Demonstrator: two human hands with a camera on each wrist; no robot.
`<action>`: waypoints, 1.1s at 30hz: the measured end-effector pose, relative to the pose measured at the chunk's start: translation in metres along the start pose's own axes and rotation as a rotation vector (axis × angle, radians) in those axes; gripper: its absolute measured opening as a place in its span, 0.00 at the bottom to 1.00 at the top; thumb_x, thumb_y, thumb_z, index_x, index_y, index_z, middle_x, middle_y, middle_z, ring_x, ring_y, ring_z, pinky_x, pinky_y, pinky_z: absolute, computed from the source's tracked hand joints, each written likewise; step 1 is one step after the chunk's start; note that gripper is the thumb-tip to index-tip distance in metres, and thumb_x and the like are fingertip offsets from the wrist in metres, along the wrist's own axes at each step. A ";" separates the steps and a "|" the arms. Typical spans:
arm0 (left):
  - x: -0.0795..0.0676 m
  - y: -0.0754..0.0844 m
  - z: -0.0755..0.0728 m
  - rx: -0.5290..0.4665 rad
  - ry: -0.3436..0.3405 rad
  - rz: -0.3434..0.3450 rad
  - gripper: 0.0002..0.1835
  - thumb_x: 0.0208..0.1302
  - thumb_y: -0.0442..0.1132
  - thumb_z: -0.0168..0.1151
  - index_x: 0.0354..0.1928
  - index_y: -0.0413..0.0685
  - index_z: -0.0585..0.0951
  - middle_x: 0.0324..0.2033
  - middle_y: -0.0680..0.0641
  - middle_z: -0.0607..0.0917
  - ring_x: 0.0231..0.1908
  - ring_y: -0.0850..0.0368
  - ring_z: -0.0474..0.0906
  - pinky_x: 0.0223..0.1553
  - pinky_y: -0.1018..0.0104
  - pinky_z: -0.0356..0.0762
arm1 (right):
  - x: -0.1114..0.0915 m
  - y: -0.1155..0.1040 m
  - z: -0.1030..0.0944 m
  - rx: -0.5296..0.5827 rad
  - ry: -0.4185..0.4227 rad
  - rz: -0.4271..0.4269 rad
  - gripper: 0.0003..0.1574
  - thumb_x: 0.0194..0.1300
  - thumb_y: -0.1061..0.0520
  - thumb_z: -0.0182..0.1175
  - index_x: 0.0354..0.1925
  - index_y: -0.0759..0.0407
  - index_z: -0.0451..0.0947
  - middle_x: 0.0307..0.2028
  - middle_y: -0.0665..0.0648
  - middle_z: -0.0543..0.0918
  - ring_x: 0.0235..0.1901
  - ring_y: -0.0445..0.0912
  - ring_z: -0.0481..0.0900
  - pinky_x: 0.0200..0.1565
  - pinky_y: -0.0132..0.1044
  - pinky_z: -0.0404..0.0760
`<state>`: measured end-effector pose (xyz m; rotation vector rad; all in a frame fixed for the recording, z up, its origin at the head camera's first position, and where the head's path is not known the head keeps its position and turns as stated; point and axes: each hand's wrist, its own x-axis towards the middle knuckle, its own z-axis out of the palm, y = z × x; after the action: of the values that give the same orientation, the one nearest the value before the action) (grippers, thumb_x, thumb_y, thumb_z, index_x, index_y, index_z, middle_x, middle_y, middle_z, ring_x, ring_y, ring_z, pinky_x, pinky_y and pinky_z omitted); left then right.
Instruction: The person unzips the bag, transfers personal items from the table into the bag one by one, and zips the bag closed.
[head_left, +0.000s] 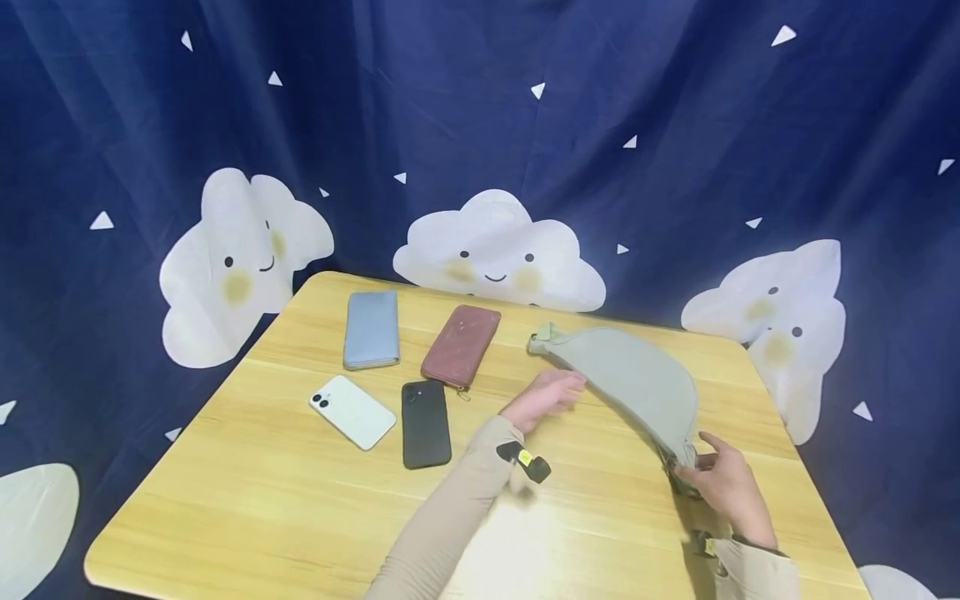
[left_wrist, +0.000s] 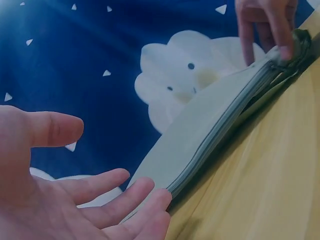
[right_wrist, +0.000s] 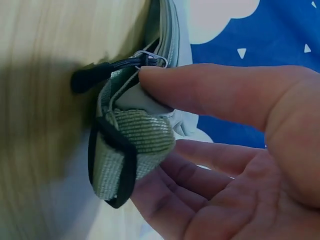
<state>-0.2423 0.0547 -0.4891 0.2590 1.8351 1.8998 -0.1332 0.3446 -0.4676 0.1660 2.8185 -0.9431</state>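
Note:
A pale grey-green waist bag with a zip along its long edge lies at the right of the table. My right hand pinches its near end between thumb and fingers. In the right wrist view the thumb presses beside the metal zip slider, and a black pull tab hangs off it. Below the thumb is a folded webbing strap with a black band. My left hand is held by the bag's left edge, its fingers extended and holding nothing; in the left wrist view its fingertips overlap the zipped edge.
On the left of the wooden table lie a blue wallet, a dark red zip wallet, a white phone and a black phone. A dark blue curtain with cloud prints hangs behind the table.

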 end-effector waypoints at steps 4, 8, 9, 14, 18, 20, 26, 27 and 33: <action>-0.001 0.000 0.011 0.025 -0.035 -0.004 0.23 0.70 0.43 0.53 0.64 0.45 0.74 0.62 0.41 0.79 0.60 0.44 0.77 0.63 0.51 0.76 | -0.003 -0.004 -0.002 0.008 0.029 -0.003 0.51 0.62 0.56 0.65 0.70 0.79 0.51 0.48 0.79 0.81 0.41 0.61 0.86 0.39 0.48 0.87; -0.001 -0.002 0.023 0.022 -0.070 -0.005 0.23 0.71 0.48 0.52 0.63 0.45 0.75 0.61 0.40 0.79 0.59 0.44 0.78 0.63 0.51 0.76 | -0.007 -0.009 -0.004 0.027 0.071 -0.018 0.46 0.63 0.57 0.64 0.68 0.79 0.55 0.49 0.79 0.81 0.42 0.63 0.86 0.36 0.44 0.88; -0.001 -0.003 0.027 0.019 -0.075 -0.007 0.23 0.71 0.48 0.53 0.62 0.45 0.76 0.60 0.40 0.80 0.59 0.44 0.78 0.62 0.52 0.77 | -0.007 -0.010 -0.004 0.027 0.085 -0.025 0.45 0.63 0.56 0.64 0.68 0.79 0.57 0.48 0.79 0.81 0.43 0.65 0.86 0.35 0.44 0.88; -0.005 -0.007 0.046 -0.012 -0.117 -0.023 0.23 0.70 0.46 0.55 0.61 0.42 0.76 0.58 0.39 0.81 0.56 0.43 0.80 0.59 0.54 0.79 | -0.012 -0.020 -0.007 0.003 0.164 -0.057 0.40 0.62 0.55 0.66 0.64 0.76 0.65 0.46 0.77 0.83 0.44 0.67 0.85 0.35 0.48 0.88; -0.010 -0.009 0.063 -0.028 -0.165 -0.026 0.22 0.70 0.45 0.55 0.61 0.41 0.76 0.58 0.38 0.82 0.57 0.43 0.80 0.58 0.55 0.80 | -0.015 -0.027 -0.007 -0.001 0.198 -0.060 0.35 0.62 0.54 0.66 0.59 0.75 0.71 0.44 0.76 0.84 0.43 0.67 0.85 0.36 0.50 0.88; -0.011 -0.010 0.070 -0.034 -0.172 -0.022 0.21 0.70 0.45 0.55 0.60 0.42 0.77 0.58 0.39 0.82 0.57 0.43 0.80 0.59 0.55 0.80 | -0.016 -0.028 -0.006 -0.005 0.208 -0.063 0.33 0.62 0.54 0.65 0.57 0.75 0.73 0.44 0.76 0.84 0.43 0.67 0.86 0.36 0.50 0.88; -0.014 -0.016 0.085 -0.081 -0.185 -0.009 0.21 0.71 0.44 0.54 0.62 0.43 0.76 0.60 0.42 0.81 0.62 0.45 0.77 0.65 0.53 0.75 | -0.016 -0.031 -0.003 -0.019 0.262 -0.091 0.28 0.61 0.55 0.66 0.53 0.73 0.78 0.42 0.75 0.85 0.40 0.64 0.87 0.33 0.44 0.87; -0.014 -0.017 0.086 -0.093 -0.195 -0.014 0.22 0.71 0.44 0.53 0.63 0.43 0.75 0.61 0.43 0.80 0.63 0.45 0.76 0.66 0.53 0.73 | -0.016 -0.031 -0.003 -0.017 0.267 -0.097 0.28 0.60 0.55 0.66 0.52 0.74 0.78 0.42 0.75 0.85 0.39 0.64 0.87 0.33 0.43 0.87; -0.017 -0.022 0.092 -0.172 -0.235 -0.035 0.24 0.74 0.44 0.50 0.67 0.44 0.71 0.66 0.45 0.75 0.68 0.46 0.69 0.72 0.50 0.64 | -0.015 -0.030 -0.002 0.008 0.260 -0.113 0.28 0.61 0.55 0.67 0.52 0.75 0.78 0.42 0.76 0.85 0.39 0.65 0.87 0.31 0.40 0.87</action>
<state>-0.1812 0.1281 -0.4994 0.3712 1.5058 1.9006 -0.1231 0.3208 -0.4455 0.1402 3.0907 -1.0238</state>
